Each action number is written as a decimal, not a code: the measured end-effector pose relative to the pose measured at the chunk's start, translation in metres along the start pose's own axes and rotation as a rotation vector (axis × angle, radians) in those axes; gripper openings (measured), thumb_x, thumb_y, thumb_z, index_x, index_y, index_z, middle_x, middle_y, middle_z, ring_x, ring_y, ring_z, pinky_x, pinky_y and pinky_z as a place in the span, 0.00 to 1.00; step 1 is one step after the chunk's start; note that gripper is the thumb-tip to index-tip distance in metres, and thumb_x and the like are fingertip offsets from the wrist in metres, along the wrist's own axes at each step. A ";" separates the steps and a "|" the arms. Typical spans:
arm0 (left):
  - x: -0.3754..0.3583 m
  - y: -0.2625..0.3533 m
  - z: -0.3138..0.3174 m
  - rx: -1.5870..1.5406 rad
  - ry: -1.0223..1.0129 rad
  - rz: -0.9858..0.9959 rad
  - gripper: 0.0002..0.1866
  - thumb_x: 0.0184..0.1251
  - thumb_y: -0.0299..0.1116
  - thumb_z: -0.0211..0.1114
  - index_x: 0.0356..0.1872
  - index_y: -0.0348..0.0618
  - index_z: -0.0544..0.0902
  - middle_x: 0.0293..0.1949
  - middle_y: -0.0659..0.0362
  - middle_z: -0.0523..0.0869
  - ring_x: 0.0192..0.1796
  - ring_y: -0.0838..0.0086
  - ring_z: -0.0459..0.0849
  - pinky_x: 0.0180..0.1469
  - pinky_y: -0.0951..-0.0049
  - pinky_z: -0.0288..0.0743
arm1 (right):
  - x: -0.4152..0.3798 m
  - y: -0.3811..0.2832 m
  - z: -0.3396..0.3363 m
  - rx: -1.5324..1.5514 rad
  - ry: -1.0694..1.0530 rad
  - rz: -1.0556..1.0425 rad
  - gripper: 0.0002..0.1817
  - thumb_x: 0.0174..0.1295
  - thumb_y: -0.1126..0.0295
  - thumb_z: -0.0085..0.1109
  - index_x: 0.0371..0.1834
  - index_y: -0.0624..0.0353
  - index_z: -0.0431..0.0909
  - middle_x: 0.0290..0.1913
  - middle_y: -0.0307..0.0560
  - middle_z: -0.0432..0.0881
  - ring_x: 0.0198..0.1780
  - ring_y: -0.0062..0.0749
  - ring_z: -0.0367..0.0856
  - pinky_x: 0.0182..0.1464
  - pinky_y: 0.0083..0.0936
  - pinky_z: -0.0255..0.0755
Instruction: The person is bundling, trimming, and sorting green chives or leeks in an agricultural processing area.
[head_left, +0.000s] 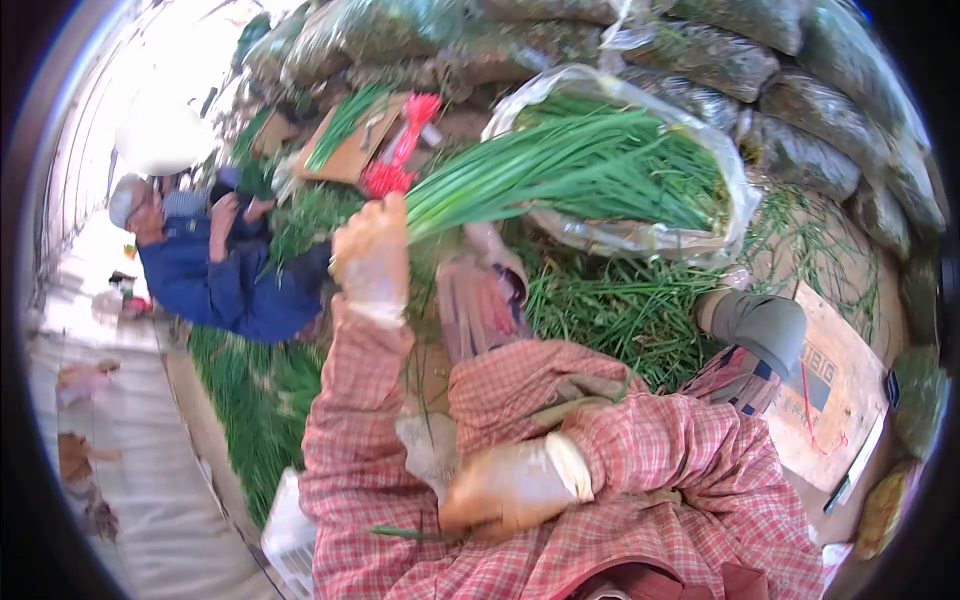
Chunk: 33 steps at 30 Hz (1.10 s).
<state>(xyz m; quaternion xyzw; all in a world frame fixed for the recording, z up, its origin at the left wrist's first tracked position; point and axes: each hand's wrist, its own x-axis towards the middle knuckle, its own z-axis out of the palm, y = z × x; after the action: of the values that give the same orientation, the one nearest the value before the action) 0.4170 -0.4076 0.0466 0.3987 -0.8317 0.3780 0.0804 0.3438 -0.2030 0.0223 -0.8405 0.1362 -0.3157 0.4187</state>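
My left hand (372, 250), in a pale stained glove, is closed around the light-coloured stalk end of a bunch of scallions (520, 170). The bunch is raised, its green leaves fanning right over a plastic-lined container (745, 205) with more greens in it. My right hand (510, 490), also gloved, is low over my lap, apart from the bunch. Motion smears its fingers. A single green leaf (400, 532) sticks out beside its fingertips; whether they grip it I cannot make out. Loose green leaves (620, 310) are heaped between my legs.
At left sits another person (215, 270) in blue, hands near greens. Stuffed bags (700, 60) are stacked behind. Pink ties (405, 150) lie by a cardboard sheet (345, 140). A printed board (825, 390) and a knife-like blade (858, 465) are at right; a white crate (287, 530) is at lower left.
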 end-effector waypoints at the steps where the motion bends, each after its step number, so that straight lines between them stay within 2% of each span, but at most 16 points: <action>1: 0.004 -0.005 -0.007 0.044 0.048 0.022 0.08 0.53 0.30 0.53 0.36 0.52 0.72 0.26 0.64 0.75 0.31 0.70 0.78 0.31 0.69 0.69 | -0.010 0.007 -0.006 -0.145 0.039 0.072 0.11 0.47 0.66 0.57 0.29 0.63 0.73 0.30 0.54 0.77 0.34 0.49 0.75 0.36 0.38 0.70; 4: 0.015 -0.022 -0.013 0.062 0.261 0.086 0.14 0.52 0.31 0.55 0.42 0.54 0.73 0.27 0.65 0.73 0.32 0.71 0.75 0.33 0.69 0.68 | -0.041 0.011 -0.040 -1.022 0.200 0.622 0.19 0.42 0.63 0.59 0.39 0.58 0.72 0.31 0.44 0.76 0.35 0.37 0.76 0.37 0.29 0.68; 7: 0.031 -0.023 -0.028 0.011 0.370 0.129 0.20 0.50 0.25 0.53 0.48 0.52 0.74 0.36 0.61 0.77 0.39 0.67 0.76 0.39 0.67 0.68 | -0.044 -0.017 -0.058 -0.918 0.627 0.253 0.17 0.42 0.64 0.54 0.39 0.56 0.73 0.27 0.41 0.74 0.32 0.33 0.73 0.35 0.29 0.65; 9: 0.045 -0.015 -0.047 0.011 0.488 0.212 0.20 0.51 0.26 0.54 0.49 0.51 0.74 0.36 0.61 0.77 0.39 0.68 0.76 0.38 0.69 0.69 | -0.035 -0.052 -0.075 -1.002 0.813 0.257 0.23 0.43 0.67 0.50 0.48 0.54 0.71 0.31 0.37 0.73 0.38 0.29 0.73 0.39 0.26 0.68; 10: 0.053 -0.011 -0.052 0.030 0.570 0.268 0.20 0.52 0.27 0.55 0.49 0.51 0.73 0.35 0.61 0.77 0.39 0.69 0.76 0.37 0.70 0.70 | -0.030 -0.063 -0.082 -1.126 0.909 0.283 0.23 0.42 0.66 0.50 0.46 0.55 0.72 0.32 0.36 0.73 0.41 0.29 0.73 0.41 0.26 0.68; 12: 0.070 0.012 -0.078 -0.002 0.743 0.400 0.19 0.52 0.27 0.55 0.49 0.49 0.74 0.34 0.61 0.77 0.38 0.69 0.77 0.37 0.70 0.70 | -0.025 -0.075 -0.115 -1.382 1.359 -0.048 0.20 0.41 0.65 0.51 0.42 0.55 0.73 0.29 0.39 0.72 0.37 0.31 0.72 0.44 0.31 0.67; 14: 0.084 0.041 -0.125 -0.067 0.915 0.535 0.18 0.53 0.27 0.55 0.48 0.47 0.74 0.34 0.60 0.77 0.37 0.69 0.77 0.37 0.71 0.70 | -0.044 -0.101 -0.139 -1.469 1.191 0.187 0.25 0.39 0.59 0.58 0.41 0.61 0.71 0.33 0.48 0.73 0.41 0.40 0.72 0.50 0.39 0.63; 18: 0.087 0.099 -0.220 -0.232 1.170 0.755 0.17 0.53 0.28 0.55 0.46 0.43 0.76 0.33 0.60 0.78 0.35 0.68 0.78 0.38 0.71 0.70 | -0.128 -0.170 -0.135 -1.064 0.904 0.548 0.47 0.27 0.56 0.72 0.53 0.65 0.59 0.29 0.51 0.79 0.37 0.47 0.78 0.49 0.42 0.64; 21: 0.082 0.143 -0.266 -0.496 1.171 0.917 0.16 0.54 0.28 0.54 0.45 0.40 0.77 0.32 0.59 0.79 0.33 0.68 0.78 0.38 0.72 0.69 | -0.181 -0.203 -0.087 -1.068 1.080 0.736 0.52 0.29 0.52 0.70 0.59 0.66 0.54 0.31 0.52 0.80 0.34 0.47 0.81 0.39 0.33 0.73; 22: 0.078 0.162 -0.275 -0.620 1.140 0.988 0.15 0.52 0.29 0.55 0.43 0.41 0.78 0.31 0.60 0.79 0.32 0.68 0.78 0.38 0.71 0.69 | -0.196 -0.203 -0.064 -1.140 1.218 0.695 0.50 0.29 0.59 0.69 0.59 0.65 0.53 0.31 0.54 0.80 0.35 0.48 0.80 0.37 0.36 0.74; 26: 0.050 0.250 -0.305 -0.945 0.978 1.383 0.19 0.42 0.29 0.57 0.42 0.43 0.78 0.30 0.61 0.77 0.33 0.72 0.77 0.36 0.70 0.68 | -0.237 -0.202 0.024 -0.471 1.664 0.828 0.49 0.37 0.71 0.61 0.66 0.54 0.42 0.38 0.62 0.77 0.42 0.54 0.77 0.42 0.40 0.72; 28: 0.023 0.296 -0.312 -0.981 0.875 1.528 0.21 0.47 0.27 0.57 0.47 0.45 0.76 0.34 0.61 0.79 0.37 0.70 0.78 0.46 0.68 0.68 | -0.254 -0.181 0.071 -0.389 1.832 0.880 0.48 0.38 0.71 0.61 0.66 0.57 0.44 0.42 0.60 0.76 0.46 0.48 0.76 0.47 0.35 0.70; 29: 0.013 0.322 -0.313 -1.100 0.953 1.539 0.25 0.45 0.27 0.59 0.50 0.46 0.74 0.41 0.60 0.77 0.42 0.68 0.76 0.53 0.67 0.65 | -0.263 -0.175 0.096 -0.322 1.937 0.706 0.47 0.39 0.71 0.63 0.65 0.61 0.48 0.49 0.56 0.73 0.52 0.37 0.73 0.54 0.29 0.65; 31: -0.001 0.362 -0.314 -1.289 0.877 1.315 0.30 0.41 0.26 0.64 0.53 0.45 0.72 0.46 0.55 0.75 0.47 0.64 0.74 0.54 0.65 0.64 | -0.287 -0.183 0.150 -0.296 2.034 0.934 0.46 0.39 0.71 0.65 0.64 0.62 0.50 0.53 0.49 0.70 0.55 0.29 0.67 0.57 0.25 0.60; 32: -0.008 0.393 -0.306 -1.505 0.682 1.238 0.32 0.39 0.26 0.66 0.54 0.44 0.71 0.47 0.53 0.74 0.49 0.61 0.73 0.55 0.64 0.64 | -0.291 -0.202 0.162 -0.120 2.227 0.731 0.44 0.39 0.72 0.66 0.63 0.61 0.54 0.53 0.44 0.70 0.53 0.27 0.68 0.56 0.24 0.61; 33: -0.021 0.427 -0.289 -1.704 0.475 1.143 0.34 0.38 0.26 0.67 0.55 0.44 0.70 0.49 0.52 0.73 0.52 0.59 0.71 0.55 0.63 0.64 | -0.304 -0.219 0.186 0.083 2.354 0.771 0.42 0.39 0.75 0.65 0.62 0.60 0.57 0.49 0.39 0.71 0.49 0.25 0.68 0.52 0.23 0.62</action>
<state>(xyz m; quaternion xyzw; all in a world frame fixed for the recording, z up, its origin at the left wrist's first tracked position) 0.0729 -0.0254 -0.0009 -0.3254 -0.8496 -0.2816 0.3050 0.2238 0.1961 -0.0149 0.0633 0.6575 -0.7388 0.1332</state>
